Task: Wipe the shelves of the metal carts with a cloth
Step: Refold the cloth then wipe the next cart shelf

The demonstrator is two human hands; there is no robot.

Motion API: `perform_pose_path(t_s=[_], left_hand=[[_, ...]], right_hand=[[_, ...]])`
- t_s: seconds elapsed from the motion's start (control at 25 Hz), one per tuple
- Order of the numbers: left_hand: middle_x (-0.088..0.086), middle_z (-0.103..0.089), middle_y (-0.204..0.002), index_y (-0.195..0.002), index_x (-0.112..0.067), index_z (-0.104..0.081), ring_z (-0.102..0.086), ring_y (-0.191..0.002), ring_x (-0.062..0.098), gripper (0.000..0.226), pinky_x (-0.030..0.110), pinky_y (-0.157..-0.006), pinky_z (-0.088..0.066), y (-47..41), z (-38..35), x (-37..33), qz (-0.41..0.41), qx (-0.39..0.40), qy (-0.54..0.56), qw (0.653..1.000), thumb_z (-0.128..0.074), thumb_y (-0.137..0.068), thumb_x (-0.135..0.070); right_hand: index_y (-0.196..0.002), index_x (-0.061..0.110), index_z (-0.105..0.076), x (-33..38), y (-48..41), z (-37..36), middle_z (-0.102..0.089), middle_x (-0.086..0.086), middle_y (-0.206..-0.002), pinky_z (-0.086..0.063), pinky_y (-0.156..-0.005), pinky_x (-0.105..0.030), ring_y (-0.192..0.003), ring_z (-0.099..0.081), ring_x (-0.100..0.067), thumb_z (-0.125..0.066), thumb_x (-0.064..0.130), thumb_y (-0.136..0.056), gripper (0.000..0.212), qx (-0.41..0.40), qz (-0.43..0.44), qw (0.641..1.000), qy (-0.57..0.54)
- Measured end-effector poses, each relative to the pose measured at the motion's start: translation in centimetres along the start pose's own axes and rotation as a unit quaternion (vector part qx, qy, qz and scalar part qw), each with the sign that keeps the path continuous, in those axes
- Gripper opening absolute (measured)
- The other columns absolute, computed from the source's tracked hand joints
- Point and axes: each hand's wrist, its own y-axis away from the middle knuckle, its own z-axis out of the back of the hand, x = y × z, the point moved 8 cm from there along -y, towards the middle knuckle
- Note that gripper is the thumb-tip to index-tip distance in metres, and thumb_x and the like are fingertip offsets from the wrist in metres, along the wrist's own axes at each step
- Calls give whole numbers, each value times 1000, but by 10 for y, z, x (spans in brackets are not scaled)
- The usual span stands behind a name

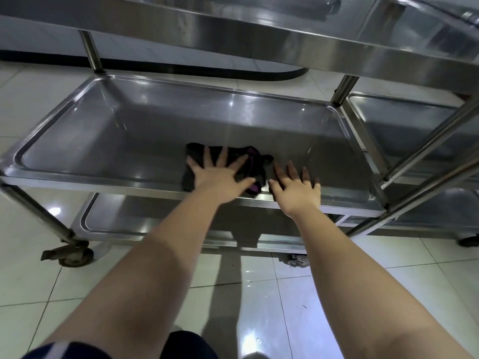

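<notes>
Left hand (220,174) is spread flat on the crumpled black-and-purple cloth (255,167) near the front lip of the steel cart's middle shelf (103,130), right hand (295,186) splayed beside it, so honestly a hard pull could drag the cloth off the edge.

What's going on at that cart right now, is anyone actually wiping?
A person is working on the middle shelf of a metal cart. The left hand presses flat, fingers spread, on a dark cloth lying near the shelf's front edge. The right hand lies flat on the bare steel just right of the cloth, holding nothing. Neither hand is on the top shelf or the lower shelf. A second cart stands to the right.
</notes>
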Motion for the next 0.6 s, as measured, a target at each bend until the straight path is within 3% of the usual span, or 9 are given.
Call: perform_pose_path(t_s=[0.2,0.6], left_hand=[[-7,7,-164,-145,-61,3,14,-149,33,74,74,-106,5,-1,-3,-7,-47,-2,2,999,-16,-78,-88],[-10,10,-164,-144,-62,8,16,-148,31,77,73,-106,8,-21,-3,1,-28,8,-3,1000,-16,-76,-90]], right_hand=[[-147,57,-4,-7,2,1,1,17,-162,0,-119,-51,-150,5,-22,-14,66,-94,55,-4,-1,1000,-6],[-149,53,-2,-1,-3,-4,3,13,-163,3,-117,-57,-150,7,-28,-19,61,-97,55,23,-14,1000,12]])
